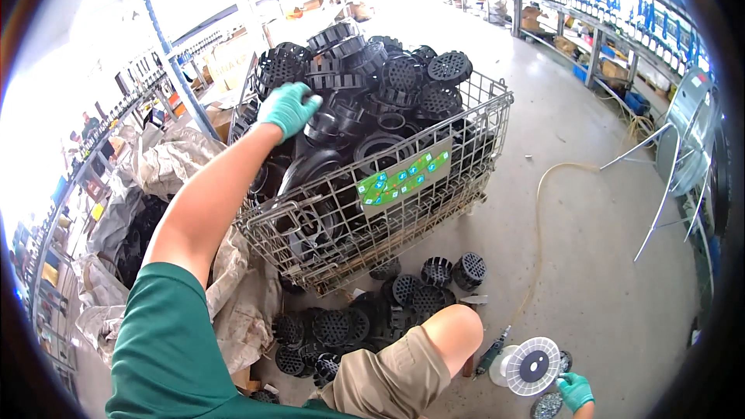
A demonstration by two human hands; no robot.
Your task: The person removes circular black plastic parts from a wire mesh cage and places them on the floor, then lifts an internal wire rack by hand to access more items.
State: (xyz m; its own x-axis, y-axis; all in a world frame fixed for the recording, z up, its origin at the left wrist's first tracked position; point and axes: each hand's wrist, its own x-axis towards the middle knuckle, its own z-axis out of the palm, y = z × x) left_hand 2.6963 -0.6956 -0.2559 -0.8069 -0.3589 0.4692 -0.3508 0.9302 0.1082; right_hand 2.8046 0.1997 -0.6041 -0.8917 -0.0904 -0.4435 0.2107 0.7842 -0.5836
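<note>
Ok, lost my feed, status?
Left hand gloved, on black parts heaped in wire cage. Right hand holds white disc near floor. More black parts by knee.

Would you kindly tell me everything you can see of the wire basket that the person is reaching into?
The wire basket is a large grey metal mesh cage with an open top, standing on the concrete floor. It is heaped above its rim with black plastic parts, round and slotted. A card with green stickers hangs on its front wall. The left hand, in a teal glove, rests on the heap. More black parts lie at its foot, and crumpled sacks press against its left side.
</note>
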